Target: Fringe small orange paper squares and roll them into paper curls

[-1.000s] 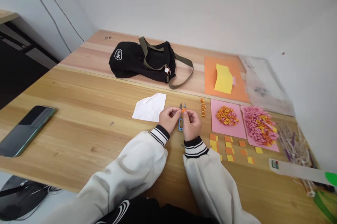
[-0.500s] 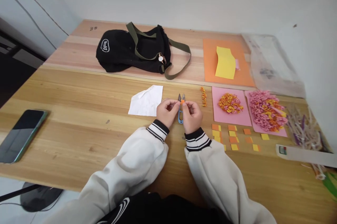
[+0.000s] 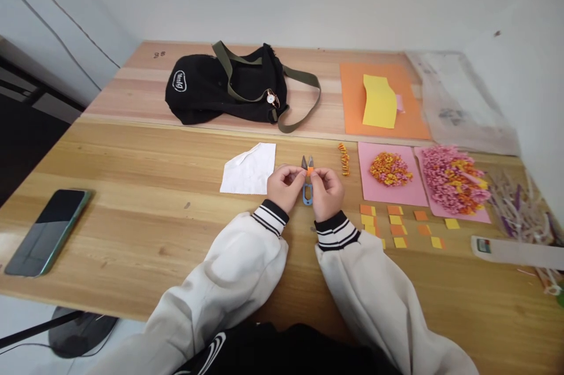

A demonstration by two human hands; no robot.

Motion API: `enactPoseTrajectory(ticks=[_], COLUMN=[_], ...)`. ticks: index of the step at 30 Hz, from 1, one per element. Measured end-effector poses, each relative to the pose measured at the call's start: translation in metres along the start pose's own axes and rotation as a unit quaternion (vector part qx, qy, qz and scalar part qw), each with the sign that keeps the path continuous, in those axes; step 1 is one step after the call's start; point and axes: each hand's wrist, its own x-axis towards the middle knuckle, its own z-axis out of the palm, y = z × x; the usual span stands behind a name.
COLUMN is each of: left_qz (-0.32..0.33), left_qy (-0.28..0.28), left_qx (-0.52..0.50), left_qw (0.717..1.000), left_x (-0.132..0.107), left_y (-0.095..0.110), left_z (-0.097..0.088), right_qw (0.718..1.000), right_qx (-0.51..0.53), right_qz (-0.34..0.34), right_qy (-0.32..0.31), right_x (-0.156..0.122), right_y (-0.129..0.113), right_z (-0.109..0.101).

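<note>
Because the orange scrap (image 3: 310, 171) is tiny, my left hand (image 3: 285, 186) and right hand (image 3: 328, 191) both pinch it, just above the snips (image 3: 307, 193).

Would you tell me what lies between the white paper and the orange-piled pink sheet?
Head view: the left hand and right hand pinching an orange piece, blue snips between them, then orange curls.

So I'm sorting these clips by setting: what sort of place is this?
Probably a paper-craft worktable: a wooden table bears coloured paper sheets, small cut squares and heaps of rolled paper bits, and the left hand and right hand pinch an orange scrap.
</note>
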Motion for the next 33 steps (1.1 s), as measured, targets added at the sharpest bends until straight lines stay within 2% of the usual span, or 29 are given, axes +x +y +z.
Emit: enactPoseTrajectory(ticks=[8, 24, 33], left_qz=[-0.010, -0.012, -0.009], left_qy=[0.000, -0.010, -0.028], left_qx=[0.000, -0.013, -0.061], left_qw=[1.000, 1.000, 0.998], left_x=[-0.0003, -0.0012, 0.0007], left_y=[0.0033, 0.0029, 0.0016], left_z=[0.0000, -0.0001, -0.0030], right_qw=[1.000, 1.000, 1.000], right_qx=[0.026, 0.004, 0.007], right_qz=[0.005, -0.003, 0.007], right_qy=[0.002, 0.007, 0.011], right_x=[0.0006, 0.0002, 0.0002], right_y=[0.0001, 0.0008, 0.0007], right_z=[-0.0001, 0.0001, -0.0003])
